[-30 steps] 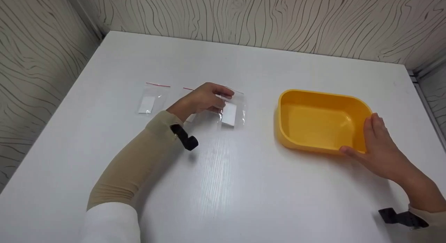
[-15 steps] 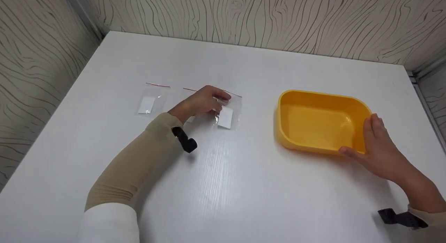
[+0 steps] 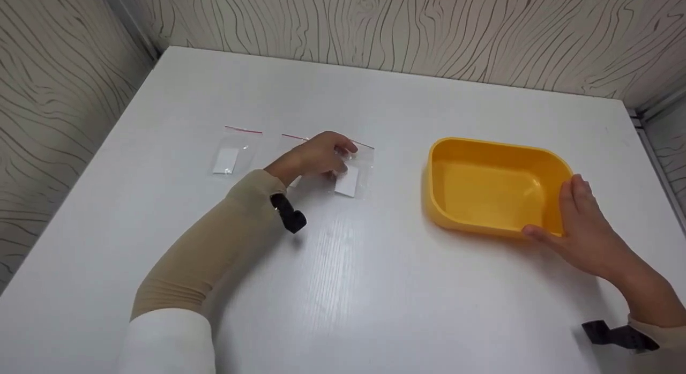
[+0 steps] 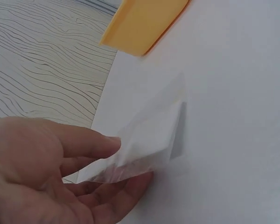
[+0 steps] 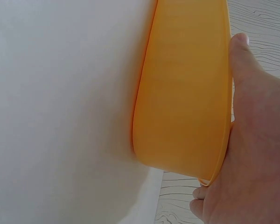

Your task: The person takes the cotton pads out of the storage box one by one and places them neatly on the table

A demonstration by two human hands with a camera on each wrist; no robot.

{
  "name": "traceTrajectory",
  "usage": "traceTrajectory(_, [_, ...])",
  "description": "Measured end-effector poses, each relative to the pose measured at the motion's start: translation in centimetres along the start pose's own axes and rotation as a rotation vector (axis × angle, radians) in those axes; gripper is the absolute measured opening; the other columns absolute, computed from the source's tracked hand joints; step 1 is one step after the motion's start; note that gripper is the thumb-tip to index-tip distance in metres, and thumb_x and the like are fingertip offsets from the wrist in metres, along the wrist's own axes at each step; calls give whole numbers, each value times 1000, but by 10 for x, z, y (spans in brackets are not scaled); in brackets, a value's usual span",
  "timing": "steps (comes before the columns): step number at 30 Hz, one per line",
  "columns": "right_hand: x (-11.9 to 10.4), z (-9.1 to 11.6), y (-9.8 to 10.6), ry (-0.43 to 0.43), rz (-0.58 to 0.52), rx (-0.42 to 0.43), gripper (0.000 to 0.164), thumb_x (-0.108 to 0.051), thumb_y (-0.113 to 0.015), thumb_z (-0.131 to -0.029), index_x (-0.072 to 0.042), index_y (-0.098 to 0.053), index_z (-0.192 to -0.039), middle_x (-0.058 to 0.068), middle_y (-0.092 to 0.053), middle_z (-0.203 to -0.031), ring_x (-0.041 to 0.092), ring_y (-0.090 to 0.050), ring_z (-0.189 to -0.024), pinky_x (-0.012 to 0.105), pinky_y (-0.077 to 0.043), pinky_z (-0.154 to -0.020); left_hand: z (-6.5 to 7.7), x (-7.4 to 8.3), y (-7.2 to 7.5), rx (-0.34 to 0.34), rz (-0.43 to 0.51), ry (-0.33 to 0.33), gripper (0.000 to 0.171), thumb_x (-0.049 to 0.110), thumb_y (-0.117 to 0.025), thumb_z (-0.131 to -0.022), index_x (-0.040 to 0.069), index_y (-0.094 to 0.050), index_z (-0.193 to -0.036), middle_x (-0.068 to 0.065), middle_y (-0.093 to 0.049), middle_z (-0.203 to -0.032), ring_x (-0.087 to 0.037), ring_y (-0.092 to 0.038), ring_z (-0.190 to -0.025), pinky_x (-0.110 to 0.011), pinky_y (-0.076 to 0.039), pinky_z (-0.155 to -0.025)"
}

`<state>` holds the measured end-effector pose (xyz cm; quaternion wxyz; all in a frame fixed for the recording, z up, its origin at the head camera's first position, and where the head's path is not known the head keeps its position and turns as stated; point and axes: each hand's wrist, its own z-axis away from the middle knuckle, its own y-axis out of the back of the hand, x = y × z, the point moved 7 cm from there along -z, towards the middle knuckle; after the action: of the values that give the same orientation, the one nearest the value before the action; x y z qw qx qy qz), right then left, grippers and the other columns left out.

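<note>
My left hand (image 3: pixel 320 153) reaches over the white table and holds a small clear zip bag (image 3: pixel 364 173) with a white card (image 3: pixel 347 182) inside. In the left wrist view the bag's edge lies between the thumb (image 4: pixel 109 145) and the fingers, and the bag tilts slightly off the table. Partly hidden under that hand lies a second zip bag (image 3: pixel 289 143) with a red seal line. My right hand (image 3: pixel 587 232) rests on the near right corner of a yellow box (image 3: pixel 496 226), its thumb on the near rim and its fingers straight along the right rim.
A third zip bag (image 3: pixel 228 157), with a white piece inside, lies flat further left. The yellow box is open-topped, with nothing visible in it. Wood-grain patterned panels (image 3: pixel 375 31) border the white table (image 3: pixel 332 288) at the back and sides.
My left hand has lowered the zip bag and brought it a little to the left, then shifted slightly right itself. The right hand and the yellow box have stayed still.
</note>
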<state>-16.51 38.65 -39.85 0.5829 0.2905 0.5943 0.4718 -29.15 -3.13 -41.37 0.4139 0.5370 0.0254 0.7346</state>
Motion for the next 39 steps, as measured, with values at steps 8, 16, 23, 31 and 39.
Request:
traceTrajectory(8, [1, 0, 0, -10, 31, -4, 115, -44, -68, -97, 14, 15, -152, 36, 20, -160, 56, 16, -147, 71, 2, -115, 6, 13, -3, -53, -80, 30, 55, 6, -68, -94, 6, -51, -147, -17, -46, -148, -20, -58, -88, -32, -56, -87])
traceTrajectory(16, [1, 0, 1, -10, 39, -5, 115, -44, -68, -97, 14, 15, -152, 37, 19, -160, 56, 14, -147, 71, 1, -115, 6, 15, -2, -81, -158, 111, 64, 17, -72, -95, 15, -44, -152, -6, -35, -158, -20, -58, -99, -30, -57, -87])
traceTrajectory(23, [0, 0, 2, -12, 26, -4, 117, -43, -70, -96, 13, 16, -152, 37, 19, -160, 58, 11, -146, 73, -2, -114, 6, 18, -3, -105, -281, 146, 69, 27, -73, -95, 21, -41, -155, -1, -30, -162, -20, -61, -85, -32, -55, -87])
traceTrajectory(31, [0, 1, 1, -18, 32, -6, 117, -44, -69, -96, 13, 17, -152, 36, 20, -160, 57, 14, -147, 73, -1, -114, 10, 26, -2, -123, -308, 149, 72, 32, -71, -96, 20, -36, -158, -1, -28, -164, -20, -57, -112, -34, -57, -89])
traceTrajectory(39, [2, 1, 0, -12, 34, -9, 116, -44, -68, -97, 13, 18, -152, 36, 23, -159, 56, 16, -146, 69, 4, -116, 13, 31, 2, -138, -320, 100, 71, 31, -67, -98, 13, -34, -158, -6, -31, -162, -23, -47, -134, -40, -59, -88])
